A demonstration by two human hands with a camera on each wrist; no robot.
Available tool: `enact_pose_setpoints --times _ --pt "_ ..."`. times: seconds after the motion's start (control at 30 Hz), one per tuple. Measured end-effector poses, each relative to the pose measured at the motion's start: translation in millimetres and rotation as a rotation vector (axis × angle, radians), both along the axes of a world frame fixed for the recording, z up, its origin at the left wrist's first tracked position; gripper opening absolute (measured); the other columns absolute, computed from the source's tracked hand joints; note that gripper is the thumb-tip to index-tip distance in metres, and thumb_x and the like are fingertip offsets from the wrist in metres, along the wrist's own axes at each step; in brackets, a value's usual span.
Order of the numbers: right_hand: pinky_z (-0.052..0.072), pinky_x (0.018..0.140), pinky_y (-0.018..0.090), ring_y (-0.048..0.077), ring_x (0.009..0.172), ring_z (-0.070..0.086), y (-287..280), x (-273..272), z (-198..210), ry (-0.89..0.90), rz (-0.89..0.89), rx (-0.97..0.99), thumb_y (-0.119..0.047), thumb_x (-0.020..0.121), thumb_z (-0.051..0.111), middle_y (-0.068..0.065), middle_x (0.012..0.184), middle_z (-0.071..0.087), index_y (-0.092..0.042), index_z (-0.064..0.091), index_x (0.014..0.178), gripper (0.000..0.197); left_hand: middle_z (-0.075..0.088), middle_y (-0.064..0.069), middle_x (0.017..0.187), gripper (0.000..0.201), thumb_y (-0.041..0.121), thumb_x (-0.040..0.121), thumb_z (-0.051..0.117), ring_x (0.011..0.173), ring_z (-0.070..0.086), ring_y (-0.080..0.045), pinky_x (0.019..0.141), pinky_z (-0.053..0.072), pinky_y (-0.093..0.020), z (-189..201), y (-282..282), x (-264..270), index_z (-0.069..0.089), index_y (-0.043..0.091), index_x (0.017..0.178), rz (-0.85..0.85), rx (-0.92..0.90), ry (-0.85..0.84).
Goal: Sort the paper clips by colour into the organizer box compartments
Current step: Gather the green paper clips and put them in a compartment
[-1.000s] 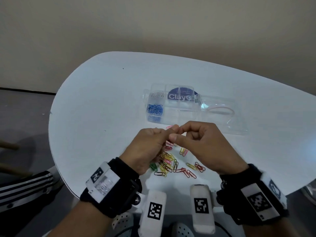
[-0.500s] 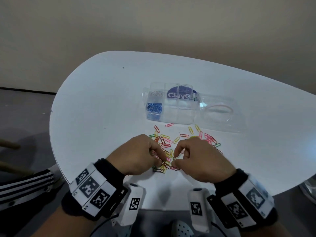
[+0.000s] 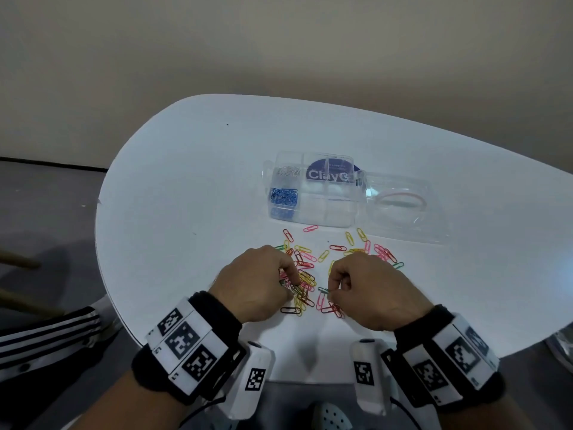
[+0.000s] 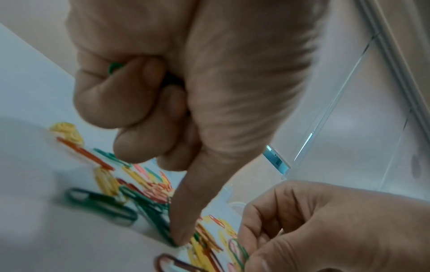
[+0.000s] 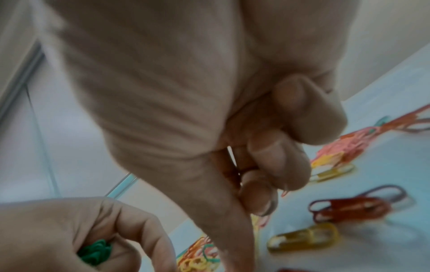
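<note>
Loose paper clips (image 3: 305, 276) in red, yellow, pink and green lie in a pile on the white table (image 3: 186, 212). The clear organizer box (image 3: 328, 212) behind them holds blue clips (image 3: 283, 195) and silver clips (image 3: 288, 172). My left hand (image 3: 290, 287) rests on the pile's left side. Its curled fingers hold a bunch of green clips (image 4: 114, 67), and its forefinger presses a green clip (image 4: 163, 226) on the table. My right hand (image 3: 333, 290) is on the pile's right side and pinches a green clip (image 3: 324, 290).
The box's clear lid (image 3: 434, 225) lies open to the right with a pink rubber band (image 3: 400, 197) on it. More clips (image 3: 381, 251) are scattered in front of the lid. The table's near edge is just behind my wrists.
A second ago both hands met fingertip to fingertip above the pile. They have come down onto the clips and moved slightly apart.
</note>
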State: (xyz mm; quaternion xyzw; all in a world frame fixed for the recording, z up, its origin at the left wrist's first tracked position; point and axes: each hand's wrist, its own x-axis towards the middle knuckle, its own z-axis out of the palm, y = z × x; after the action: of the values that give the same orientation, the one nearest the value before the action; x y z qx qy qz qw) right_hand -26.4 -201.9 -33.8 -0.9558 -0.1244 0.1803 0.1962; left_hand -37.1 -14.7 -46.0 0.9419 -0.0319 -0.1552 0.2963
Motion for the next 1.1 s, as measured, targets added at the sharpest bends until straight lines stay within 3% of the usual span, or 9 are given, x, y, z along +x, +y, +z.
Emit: enact_pose_setpoints --times 0.17,0.4,0.5,0.57,0.67,0.77,0.83,0.97,1.1 --pt "0.048 0.069 0.029 0.004 0.059 0.048 -3 3 1 0.004 -0.072 0.085 -0.026 0.084 0.068 -0.014 0.060 0.049 -0.021 0.067 0.074 0.011 0.050 0.018 0.069 0.013 0.027 0.078 0.072 0.076 0.052 -0.011 0.068 0.041 -0.026 -3 -2 1 0.064 0.036 0.073 0.003 0.055 0.001" --pt "0.053 0.071 0.032 0.008 0.066 0.060 -4 6 1 -0.018 -0.137 0.161 -0.027 0.084 0.069 -0.010 0.060 0.060 -0.024 0.066 0.071 0.013 0.062 0.015 0.072 0.012 0.029 0.084 0.067 0.077 0.060 -0.009 0.071 0.048 -0.028 -3 2 3 0.064 0.028 0.073 0.025 0.029 0.060" --pt "0.051 0.065 0.027 0.004 0.058 0.056 -1 8 0 -0.018 -0.150 0.225 -0.027 0.084 0.071 -0.006 0.063 0.064 -0.025 0.067 0.071 0.014 0.056 0.015 0.066 0.014 0.028 0.089 0.065 0.061 0.052 -0.001 0.058 0.039 -0.022 -1 4 5 0.064 0.026 0.075 0.035 -0.054 0.071" --pt "0.046 0.058 0.022 0.000 0.051 0.053 2 8 1 -0.008 -0.178 0.323 -0.026 0.083 0.073 -0.011 0.062 0.064 -0.024 0.068 0.071 0.013 0.056 0.015 0.059 0.014 0.025 0.092 0.064 0.049 0.049 0.003 0.050 0.034 -0.014 2 4 7 0.066 0.024 0.078 0.058 -0.156 0.095" --pt "0.040 0.046 0.014 0.004 0.044 0.054 6 7 6 0.068 -0.266 0.530 -0.020 0.083 0.074 -0.010 0.061 0.069 -0.019 0.070 0.074 0.010 0.053 0.018 0.045 0.014 0.025 0.093 0.064 0.040 0.045 0.004 0.047 0.035 -0.012 6 2 8 0.067 0.019 0.080 0.115 -0.352 0.158" --pt "0.056 0.055 0.027 0.027 0.068 0.072 11 6 12 0.144 -0.353 0.745 -0.009 0.082 0.075 0.009 0.075 0.076 -0.007 0.070 0.079 0.006 0.058 0.018 0.050 0.013 0.026 0.092 0.066 0.050 0.051 0.002 0.059 0.043 -0.018 7 1 9 0.069 0.015 0.085 0.160 -0.474 0.210" --pt "0.058 0.056 0.029 0.028 0.074 0.074 13 6 12 0.177 -0.386 0.823 -0.003 0.082 0.074 0.016 0.076 0.075 -0.002 0.067 0.079 0.008 0.060 0.017 0.053 0.014 0.028 0.091 0.066 0.056 0.054 -0.001 0.064 0.044 -0.021 7 -1 8 0.070 0.015 0.086 0.177 -0.505 0.222" --pt "0.057 0.054 0.027 0.027 0.070 0.075 15 6 10 0.206 -0.451 0.881 0.002 0.081 0.074 0.020 0.075 0.074 0.000 0.066 0.077 0.009 0.070 0.008 0.071 0.019 0.034 0.091 0.066 0.065 0.060 -0.005 0.066 0.048 -0.023 9 -3 7 0.070 0.017 0.083 0.215 -0.526 0.223" --pt "0.056 0.054 0.021 0.029 0.073 0.076 14 7 12 0.272 -0.534 0.982 0.006 0.081 0.073 0.021 0.078 0.075 0.002 0.065 0.078 0.010 0.068 0.005 0.065 0.020 0.031 0.092 0.065 0.059 0.056 -0.006 0.060 0.045 -0.021 11 -6 6 0.070 0.015 0.082 0.237 -0.581 0.219"
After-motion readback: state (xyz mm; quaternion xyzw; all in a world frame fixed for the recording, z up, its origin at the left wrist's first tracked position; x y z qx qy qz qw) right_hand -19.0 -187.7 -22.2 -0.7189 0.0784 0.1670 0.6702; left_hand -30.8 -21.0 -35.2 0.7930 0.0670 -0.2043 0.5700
